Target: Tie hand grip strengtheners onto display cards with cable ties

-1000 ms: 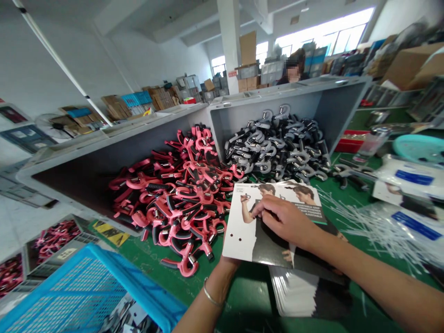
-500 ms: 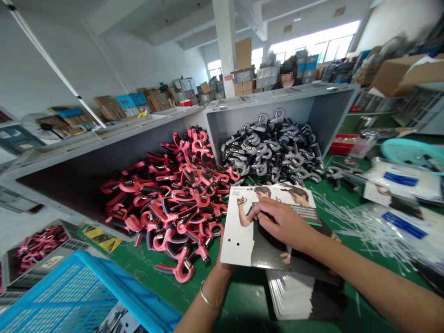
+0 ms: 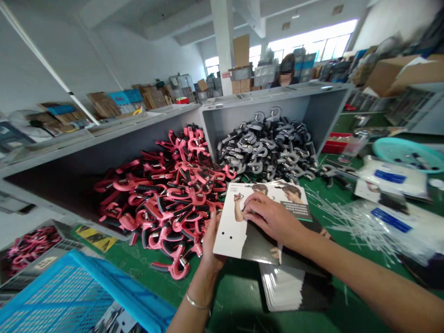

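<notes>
A printed backing card, white and black with pictures of a person on it, is held just above the green table. My left hand grips its left edge from below, fingers partly hidden under it. My right hand lies on top of the card with fingers bent, pinching at its middle. Under the card lies a stack of more cards. A heap of pink hand grippers lies just left of the card, and a heap of grey and black hand grippers lies behind it.
Two grey bins on their sides hold the heaps. A blue mesh crate stands at the lower left. White plastic ties, bagged cards and a teal basin lie to the right. A person sits behind the bins.
The view has drifted so everything sits a little further left. My left hand has come up along the card's left edge and shows more. My right hand stays on the card.
</notes>
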A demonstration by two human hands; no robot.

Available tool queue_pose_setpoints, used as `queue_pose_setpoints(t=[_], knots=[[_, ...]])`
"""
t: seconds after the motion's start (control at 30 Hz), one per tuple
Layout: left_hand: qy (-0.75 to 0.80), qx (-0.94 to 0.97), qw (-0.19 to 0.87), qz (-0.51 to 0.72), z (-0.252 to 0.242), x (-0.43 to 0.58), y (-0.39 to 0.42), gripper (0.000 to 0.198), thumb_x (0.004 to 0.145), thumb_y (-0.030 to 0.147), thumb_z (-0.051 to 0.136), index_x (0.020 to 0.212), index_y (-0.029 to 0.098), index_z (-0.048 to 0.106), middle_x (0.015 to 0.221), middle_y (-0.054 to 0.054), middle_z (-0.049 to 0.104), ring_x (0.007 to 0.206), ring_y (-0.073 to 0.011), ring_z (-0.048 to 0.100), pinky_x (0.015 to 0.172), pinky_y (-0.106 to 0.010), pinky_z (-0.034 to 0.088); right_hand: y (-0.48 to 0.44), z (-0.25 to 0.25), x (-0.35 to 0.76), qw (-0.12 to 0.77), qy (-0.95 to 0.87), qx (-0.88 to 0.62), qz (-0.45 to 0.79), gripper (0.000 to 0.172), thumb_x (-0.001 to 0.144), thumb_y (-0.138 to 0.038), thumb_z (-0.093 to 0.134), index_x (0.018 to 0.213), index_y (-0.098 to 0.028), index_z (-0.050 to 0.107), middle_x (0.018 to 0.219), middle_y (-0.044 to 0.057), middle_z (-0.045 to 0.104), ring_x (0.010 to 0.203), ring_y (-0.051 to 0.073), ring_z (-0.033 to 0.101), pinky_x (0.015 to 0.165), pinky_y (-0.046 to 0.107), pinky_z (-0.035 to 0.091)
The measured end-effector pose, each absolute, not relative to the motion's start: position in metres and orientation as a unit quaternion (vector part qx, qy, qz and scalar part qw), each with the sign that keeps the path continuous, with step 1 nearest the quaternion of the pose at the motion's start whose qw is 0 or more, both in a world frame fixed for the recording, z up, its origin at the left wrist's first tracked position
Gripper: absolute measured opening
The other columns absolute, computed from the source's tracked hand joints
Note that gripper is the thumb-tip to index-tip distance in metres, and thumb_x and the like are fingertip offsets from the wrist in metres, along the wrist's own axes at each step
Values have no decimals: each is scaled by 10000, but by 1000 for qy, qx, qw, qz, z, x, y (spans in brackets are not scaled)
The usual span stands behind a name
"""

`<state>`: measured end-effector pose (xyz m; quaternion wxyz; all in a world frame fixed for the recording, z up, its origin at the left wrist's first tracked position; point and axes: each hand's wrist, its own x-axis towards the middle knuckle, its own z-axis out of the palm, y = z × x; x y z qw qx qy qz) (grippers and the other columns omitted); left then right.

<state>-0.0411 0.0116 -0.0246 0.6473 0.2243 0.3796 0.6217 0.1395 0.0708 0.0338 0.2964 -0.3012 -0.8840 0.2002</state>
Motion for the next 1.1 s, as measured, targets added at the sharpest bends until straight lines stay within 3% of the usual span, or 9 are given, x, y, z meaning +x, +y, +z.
queue_pose_setpoints(t=[0.07,0.2,0.33,0.4,0.5,0.63,0.87,1.03,1.1], knots=[[369,228,666,607,-20,-47,1,622,872,597,576,1280,129,612,1151,-144,733,1033,-314,699,831,-386,566,72,34,140,341,-864,-297,222,66,950,-167,570,903,-197,606,1017,71,600,979,206,579,886,358,477],[401,269,722,496,-7,-53,-11,564,824,238,723,1355,155,550,1152,-124,738,937,-257,731,789,-315,569,72,43,150,432,-816,-301,236,99,965,-202,552,874,-205,590,955,44,627,934,184,598,856,334,483],[457,307,698,459,8,-62,-12,685,765,218,761,1398,182,501,1064,-100,761,691,-218,734,580,-275,567,77,32,218,493,-711,-468,181,218,1019,-311,426,1169,-232,564,1162,74,631,868,161,636,759,314,511],[488,332,688,422,15,-71,-6,720,752,232,771,1412,194,487,1000,-86,770,577,-185,701,485,-243,533,81,11,272,382,-666,-627,132,323,1036,-339,337,1279,-218,511,1059,66,664,781,155,642,698,303,518],[516,363,691,353,21,-78,15,736,741,236,786,1414,204,489,888,-66,771,540,-162,678,452,-206,500,87,-32,346,258,-659,-692,143,211,973,-287,499,970,-151,660,873,69,692,727,184,653,711,338,526],[510,436,676,303,25,-63,54,603,790,316,768,1344,188,565,800,-54,752,513,-133,646,424,-174,456,98,-81,384,133,-653,-730,152,192,948,-301,607,1051,-146,657,1068,74,672,941,200,653,841,392,544],[476,364,680,422,15,-44,40,475,852,305,718,1297,183,606,1074,-92,746,850,-188,716,729,-258,565,136,-105,381,92,-646,-738,174,311,955,-342,609,1209,-162,602,1195,85,629,996,206,645,842,410,560],[459,298,699,461,5,-41,14,420,816,227,747,1218,137,666,1127,-126,739,950,-223,707,828,-298,550,154,-68,398,223,-651,-712,137,142,943,-265,564,936,-155,653,804,64,702,665,189,676,643,340,554],[456,297,684,485,6,-41,17,396,794,218,762,1168,114,687,1120,-136,740,936,-219,705,820,-293,544,160,-41,404,289,-659,-684,119,218,956,-310,499,817,-192,619,656,67,669,517,201,639,526,347,520]])
